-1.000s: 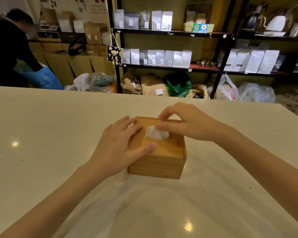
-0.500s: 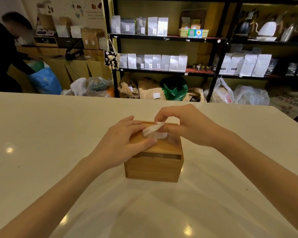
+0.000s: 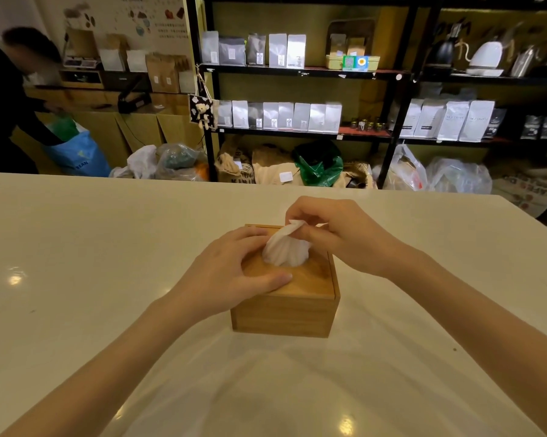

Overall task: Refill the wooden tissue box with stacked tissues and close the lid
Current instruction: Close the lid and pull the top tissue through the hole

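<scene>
I see a honey-brown wooden tissue box [image 3: 285, 313] with plain grain, a white tissue [image 3: 285, 250] rising from its lid, on a glossy cream counter [image 3: 108, 247]. Behind, black shelves [image 3: 395, 121] carry silver-white pouches [image 3: 300, 116].

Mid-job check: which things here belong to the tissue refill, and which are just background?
In the job:
wooden tissue box
lid, left hand resting on it
tissue, pinched by right hand

Lying about:
shelf pouches
floor bags
kettles
</scene>
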Demonstrator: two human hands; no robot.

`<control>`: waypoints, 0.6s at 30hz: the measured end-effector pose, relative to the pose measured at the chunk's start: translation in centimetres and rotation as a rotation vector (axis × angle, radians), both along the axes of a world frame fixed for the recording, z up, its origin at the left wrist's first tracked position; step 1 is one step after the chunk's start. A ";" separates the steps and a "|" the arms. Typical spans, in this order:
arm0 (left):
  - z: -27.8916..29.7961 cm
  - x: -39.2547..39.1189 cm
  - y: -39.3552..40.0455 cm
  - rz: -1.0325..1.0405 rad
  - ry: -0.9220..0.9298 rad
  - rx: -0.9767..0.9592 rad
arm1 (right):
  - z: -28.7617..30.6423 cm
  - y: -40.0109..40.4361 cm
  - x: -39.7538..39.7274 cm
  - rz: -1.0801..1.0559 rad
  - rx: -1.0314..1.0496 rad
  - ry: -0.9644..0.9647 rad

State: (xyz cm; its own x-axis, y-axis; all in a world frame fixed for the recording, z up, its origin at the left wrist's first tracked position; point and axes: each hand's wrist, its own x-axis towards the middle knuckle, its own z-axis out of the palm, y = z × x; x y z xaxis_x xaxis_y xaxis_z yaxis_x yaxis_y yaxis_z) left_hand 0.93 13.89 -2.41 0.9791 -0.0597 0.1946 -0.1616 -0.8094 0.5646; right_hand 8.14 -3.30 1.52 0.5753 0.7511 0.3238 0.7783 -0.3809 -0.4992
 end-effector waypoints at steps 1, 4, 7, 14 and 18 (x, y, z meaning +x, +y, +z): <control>-0.1 0.0 0.0 0.002 0.004 -0.007 | 0.1 0.0 0.1 0.000 0.008 -0.010; 0.0 0.1 0.0 0.008 0.004 -0.019 | 0.3 0.0 0.2 0.013 0.028 -0.048; 0.4 0.3 0.0 0.005 0.017 0.008 | 0.2 -0.1 0.2 0.015 0.048 -0.057; 2.7 1.7 0.1 -0.136 0.161 0.051 | 0.0 -1.0 0.6 -0.064 0.050 0.201; 3.2 2.2 0.1 -0.243 0.288 -0.117 | -0.8 -1.2 0.7 -0.070 0.095 0.303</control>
State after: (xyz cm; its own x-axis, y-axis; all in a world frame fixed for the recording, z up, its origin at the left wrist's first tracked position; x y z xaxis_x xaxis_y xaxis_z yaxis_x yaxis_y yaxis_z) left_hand 3.15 14.02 0.84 0.9547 -0.2898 -0.0670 -0.1616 -0.6946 0.7010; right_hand 8.85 -4.48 0.72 0.7056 0.6807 0.1969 0.5624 -0.3690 -0.7400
